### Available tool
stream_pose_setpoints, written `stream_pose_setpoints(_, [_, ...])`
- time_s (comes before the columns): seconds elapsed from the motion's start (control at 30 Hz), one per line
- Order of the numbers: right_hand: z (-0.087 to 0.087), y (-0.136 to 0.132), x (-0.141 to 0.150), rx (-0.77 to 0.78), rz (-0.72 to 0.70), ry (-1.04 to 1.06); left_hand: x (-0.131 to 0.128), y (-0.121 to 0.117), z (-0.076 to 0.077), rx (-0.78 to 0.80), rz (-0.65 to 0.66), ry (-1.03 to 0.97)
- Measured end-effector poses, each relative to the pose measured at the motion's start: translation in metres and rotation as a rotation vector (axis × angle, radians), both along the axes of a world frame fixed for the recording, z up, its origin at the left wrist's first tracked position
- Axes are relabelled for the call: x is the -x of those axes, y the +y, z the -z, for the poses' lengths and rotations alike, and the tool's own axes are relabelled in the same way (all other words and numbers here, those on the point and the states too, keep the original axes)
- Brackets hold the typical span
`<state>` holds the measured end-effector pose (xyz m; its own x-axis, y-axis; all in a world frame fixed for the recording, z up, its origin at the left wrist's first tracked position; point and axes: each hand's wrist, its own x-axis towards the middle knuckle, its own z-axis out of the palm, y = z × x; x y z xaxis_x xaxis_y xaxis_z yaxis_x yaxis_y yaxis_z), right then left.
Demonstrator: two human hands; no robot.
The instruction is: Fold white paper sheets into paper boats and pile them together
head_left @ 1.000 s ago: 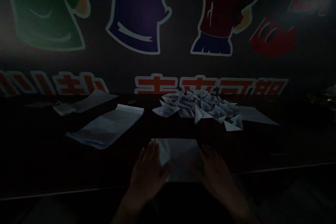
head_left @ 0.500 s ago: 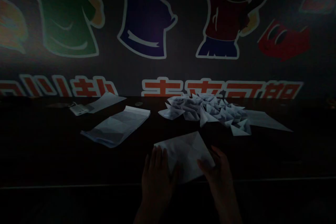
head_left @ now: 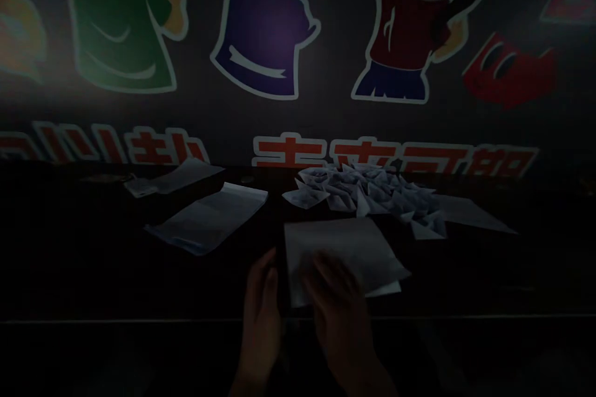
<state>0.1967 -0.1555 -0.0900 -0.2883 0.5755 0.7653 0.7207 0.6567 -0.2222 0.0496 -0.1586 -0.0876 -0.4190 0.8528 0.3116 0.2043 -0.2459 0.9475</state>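
Observation:
A white sheet of paper (head_left: 372, 248) lies near the table's front edge; a second layer shows under its lower right corner, so it looks folded. My right hand (head_left: 342, 304) rests on the sheet's near part, its fingers stretched over the surface and slightly blurred. Just left of the sheet, my left hand (head_left: 261, 316) stands on its side with its fingers extended and the thumb apart. It holds nothing and seems not to touch the paper. Behind the sheet is a pile of folded paper boats (head_left: 335, 189). The whole scene is very dim.
A stack of paper sheets (head_left: 209, 217) lies to the left on the dark table (head_left: 116, 285). Behind it are another sheet (head_left: 189, 177) and a small pale object (head_left: 139, 187). A flat sheet (head_left: 479, 214) lies right of the pile. A wall with cartoon figures (head_left: 261, 31) rises behind.
The paper has turned and lies flatter, a little farther off. My left hand has come off it to the left. My right hand has moved from its right edge onto its top.

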Motion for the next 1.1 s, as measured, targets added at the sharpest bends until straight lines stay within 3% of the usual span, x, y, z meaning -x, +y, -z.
stream_pose_setpoints(0.1, [0.029,0.008,0.019,0.149,-0.030,-0.160,0.021,0.015,0.005,0.032,-0.054,0.248])
stream_pose_setpoints(0.17, [0.035,0.006,0.021,0.226,-0.048,-0.173,0.029,0.025,0.008,0.096,-0.033,0.520])
stream_pose_setpoints(0.27, [0.018,0.004,0.009,0.310,-0.130,-0.138,0.029,0.037,0.007,0.192,-0.066,0.869])
stream_pose_setpoints(0.4, [-0.018,0.023,-0.023,0.362,-0.047,-0.048,0.023,0.041,-0.002,0.314,-0.048,1.093])
stream_pose_setpoints(0.53, [-0.029,0.057,-0.048,0.387,-0.072,-0.245,0.023,0.044,-0.003,0.356,-0.028,1.084])
stream_pose_setpoints(0.67, [-0.014,0.074,-0.056,0.518,-0.168,-0.442,0.026,0.050,0.003,0.391,-0.046,1.048])
stream_pose_setpoints(0.83, [0.005,0.069,-0.055,0.524,-0.114,-0.472,0.029,0.055,-0.001,0.395,0.011,0.948])
stream_pose_setpoints(0.9, [0.008,0.066,-0.054,0.485,-0.093,-0.459,0.031,0.058,-0.007,0.364,0.073,0.793])
stream_pose_setpoints(1.0, [0.009,0.065,-0.053,0.455,-0.079,-0.450,0.032,0.061,-0.016,0.235,0.268,0.514])
stream_pose_setpoints(1.1, [0.009,0.065,-0.052,0.443,-0.086,-0.439,0.025,0.058,-0.019,0.091,0.451,0.562])
